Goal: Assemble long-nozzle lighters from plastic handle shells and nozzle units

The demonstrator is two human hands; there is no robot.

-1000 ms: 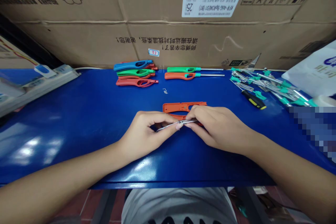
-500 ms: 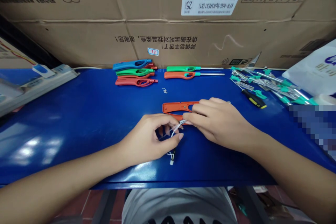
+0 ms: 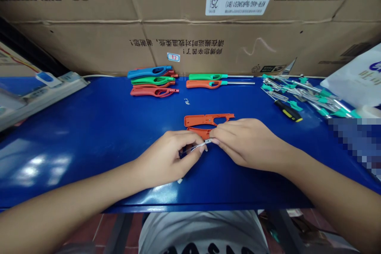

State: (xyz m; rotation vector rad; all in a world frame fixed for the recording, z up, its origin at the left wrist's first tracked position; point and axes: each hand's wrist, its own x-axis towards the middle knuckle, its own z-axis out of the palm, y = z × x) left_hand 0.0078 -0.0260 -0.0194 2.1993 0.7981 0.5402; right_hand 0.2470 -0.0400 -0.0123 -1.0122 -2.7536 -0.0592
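My left hand (image 3: 171,158) pinches thin white wires (image 3: 193,149) between thumb and fingers. A small white end piece (image 3: 179,181) shows below that hand. My right hand (image 3: 247,143) is closed around a slim metal piece (image 3: 207,141), whose end sticks out towards my left fingertips; the rest is hidden under the palm. Just behind both hands lie two orange lighter shell halves, inner sides up. The far half (image 3: 195,120) shows fully, with its trigger opening. My right fingers cover part of the near half (image 3: 198,131).
Coloured lighter shells (image 3: 150,81) are stacked at the back. Two lighters with metal tubes (image 3: 205,84) lie beside them. At right are a pile of metal tubes with teal parts (image 3: 315,93) and a screwdriver (image 3: 288,111). A power strip (image 3: 65,85) lies left; cardboard (image 3: 104,47) stands behind.
My right hand has moved slightly down and away from the far orange half, uncovering its end. The wires are drawn straighter, and their white end piece has shifted left below my left hand.
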